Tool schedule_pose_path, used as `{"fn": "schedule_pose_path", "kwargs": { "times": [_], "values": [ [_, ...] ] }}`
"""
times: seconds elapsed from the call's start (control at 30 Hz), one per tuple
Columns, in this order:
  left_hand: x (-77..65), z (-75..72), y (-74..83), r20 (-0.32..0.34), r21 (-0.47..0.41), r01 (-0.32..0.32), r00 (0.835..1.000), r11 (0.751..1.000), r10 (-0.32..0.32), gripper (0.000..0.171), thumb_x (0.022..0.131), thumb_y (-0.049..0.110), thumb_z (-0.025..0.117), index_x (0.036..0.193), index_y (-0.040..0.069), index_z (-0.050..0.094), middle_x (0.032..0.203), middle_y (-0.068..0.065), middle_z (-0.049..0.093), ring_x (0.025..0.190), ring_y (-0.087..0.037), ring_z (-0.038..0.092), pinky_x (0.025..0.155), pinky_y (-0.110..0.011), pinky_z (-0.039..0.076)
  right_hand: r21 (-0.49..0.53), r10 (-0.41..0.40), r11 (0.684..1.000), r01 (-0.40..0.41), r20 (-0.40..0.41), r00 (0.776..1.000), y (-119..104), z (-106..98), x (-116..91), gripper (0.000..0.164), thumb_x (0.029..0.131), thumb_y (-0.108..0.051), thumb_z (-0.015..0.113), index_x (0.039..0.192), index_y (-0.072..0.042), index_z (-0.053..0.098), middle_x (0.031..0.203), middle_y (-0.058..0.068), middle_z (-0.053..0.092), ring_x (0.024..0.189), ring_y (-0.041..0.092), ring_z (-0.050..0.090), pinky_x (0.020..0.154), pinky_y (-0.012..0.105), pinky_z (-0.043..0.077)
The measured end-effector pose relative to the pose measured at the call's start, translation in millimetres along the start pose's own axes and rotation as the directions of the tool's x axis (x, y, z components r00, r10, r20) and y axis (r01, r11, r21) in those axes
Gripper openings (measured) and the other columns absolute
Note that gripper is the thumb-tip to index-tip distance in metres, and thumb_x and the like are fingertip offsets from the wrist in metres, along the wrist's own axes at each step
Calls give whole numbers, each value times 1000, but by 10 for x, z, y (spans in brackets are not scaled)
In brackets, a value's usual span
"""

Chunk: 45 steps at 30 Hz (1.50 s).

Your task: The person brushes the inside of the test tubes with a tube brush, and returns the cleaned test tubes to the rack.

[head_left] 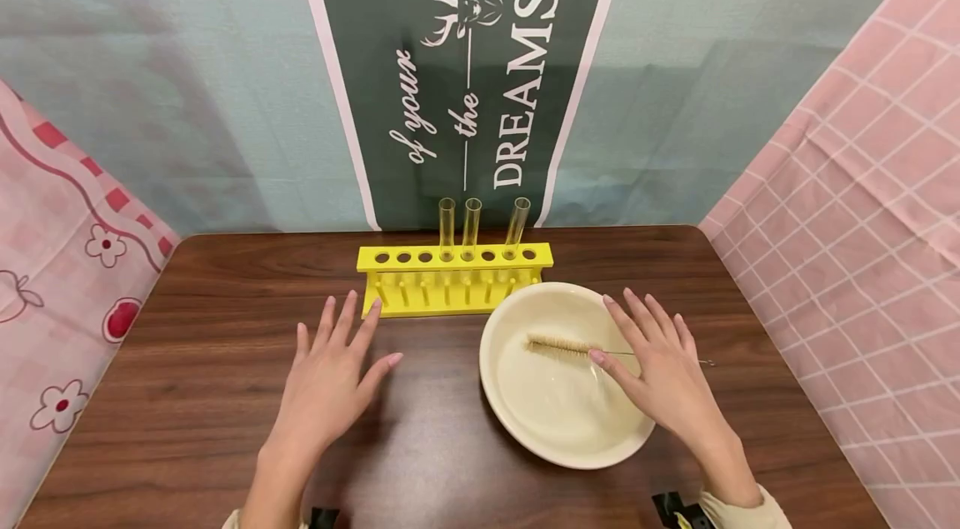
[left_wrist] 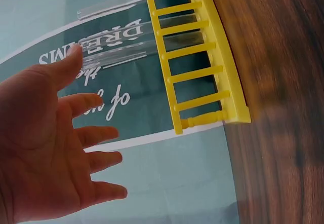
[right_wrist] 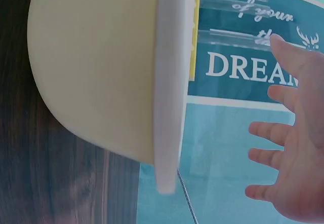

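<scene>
My left hand (head_left: 322, 391) is spread with its fingers straight, above the table just left of a yellow test tube rack (head_left: 453, 269). Nothing is in its palm in the left wrist view. Three clear test tubes, the leftmost (head_left: 447, 221) among them, stand upright in the rack. A cream basin (head_left: 491, 396) sits in front of the rack, to the right. Inside lies a test tube brush (head_left: 558, 346), its wire handle (right_wrist: 187, 196) reaching past the rim. My right hand (head_left: 660, 371), fingers extended, hovers over the basin's right side and hides part of the handle. The right wrist view shows it holding nothing.
The dark wooden table (head_left: 187, 396) runs up to a blue-grey cloth backdrop (head_left: 225, 96) with a printed dark panel. Pink cloths (head_left: 862, 262) hang at both sides. Black straps (head_left: 678, 508) show near the wrists.
</scene>
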<state>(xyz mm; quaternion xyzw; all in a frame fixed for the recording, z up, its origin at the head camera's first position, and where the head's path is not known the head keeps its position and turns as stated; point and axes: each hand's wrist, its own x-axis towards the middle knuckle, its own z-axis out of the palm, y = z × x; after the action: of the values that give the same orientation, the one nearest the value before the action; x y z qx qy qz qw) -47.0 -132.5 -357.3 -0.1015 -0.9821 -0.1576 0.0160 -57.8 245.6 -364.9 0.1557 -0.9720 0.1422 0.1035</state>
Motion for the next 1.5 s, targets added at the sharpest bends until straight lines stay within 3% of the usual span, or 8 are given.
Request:
{"fn": "schedule_pose_path", "kwargs": {
  "times": [0.13, 0.33, 0.5, 0.67, 0.9, 1.1, 1.3, 1.5],
  "values": [
    [18, 35, 20, 11, -31, -15, 1000, 999, 15, 66, 89, 46, 50, 142, 12, 31, 144, -22, 25, 132, -40, 19, 98, -63, 16, 38, 9, 999, -8, -28, 1000, 44, -46, 3, 66, 85, -41, 60, 142, -22, 33, 138, 17, 38, 128, 38, 28, 95, 61, 16],
    [54, 117, 45, -6, -107, -33, 999, 994, 32, 62, 87, 39, 57, 137, 6, 41, 132, -23, 44, 122, -39, 39, 94, -59, 28, 117, 13, 993, 1, -119, 993, 160, -118, 8, 50, 86, -28, 61, 129, -5, 49, 128, 22, 47, 119, 43, 37, 86, 62, 23],
    [86, 208, 80, -7, -208, -4, 1000, 978, 2, 59, 86, 38, 60, 134, 6, 45, 127, -18, 51, 114, -36, 49, 88, -54, 38, 187, 69, 982, -36, -171, 983, 300, -199, 3, 42, 84, -18, 64, 118, 5, 55, 119, 28, 52, 110, 47, 42, 83, 62, 27],
    [128, 302, 130, 9, -282, 23, 1000, 959, -21, 55, 87, 35, 60, 131, 5, 49, 123, -16, 55, 109, -32, 54, 84, -48, 43, 238, 200, 956, -168, -117, 973, 441, -275, -45, 43, 87, -21, 62, 118, 7, 54, 117, 30, 52, 107, 49, 43, 81, 61, 32],
    [175, 426, 248, -3, -386, 17, 1000, 923, -20, 45, 86, 27, 62, 122, 0, 55, 114, -16, 60, 108, -32, 54, 89, -47, 41, 202, 348, 920, -337, -20, 937, 606, -305, -115, 49, 91, -31, 54, 122, 7, 51, 116, 32, 51, 101, 51, 48, 75, 60, 36],
    [194, 532, 353, 21, -463, -3, 1000, 886, 14, 40, 88, 24, 60, 117, -3, 58, 104, -15, 64, 100, -30, 59, 85, -45, 43, 194, 414, 894, -403, -23, 910, 673, -268, -182, 45, 89, -31, 56, 115, 5, 56, 102, 26, 61, 82, 38, 60, 62, 46, 45],
    [222, 633, 452, 8, -559, -30, 999, 829, 42, 32, 88, 17, 60, 110, -6, 60, 96, -17, 65, 89, -28, 62, 76, -40, 49, 188, 445, 879, -439, 6, 895, 728, -223, -231, 41, 89, -33, 56, 108, 3, 61, 87, 17, 65, 73, 19, 56, 62, 38, 40],
    [235, 708, 529, 16, -607, -31, 999, 794, 51, 26, 88, 15, 59, 103, -6, 63, 88, -11, 66, 79, -22, 64, 71, -33, 50, 202, 474, 855, -478, 70, 877, 744, -176, -287, 39, 89, -36, 55, 97, 1, 65, 79, 10, 64, 73, 19, 53, 59, 34, 39]
  ]
}}
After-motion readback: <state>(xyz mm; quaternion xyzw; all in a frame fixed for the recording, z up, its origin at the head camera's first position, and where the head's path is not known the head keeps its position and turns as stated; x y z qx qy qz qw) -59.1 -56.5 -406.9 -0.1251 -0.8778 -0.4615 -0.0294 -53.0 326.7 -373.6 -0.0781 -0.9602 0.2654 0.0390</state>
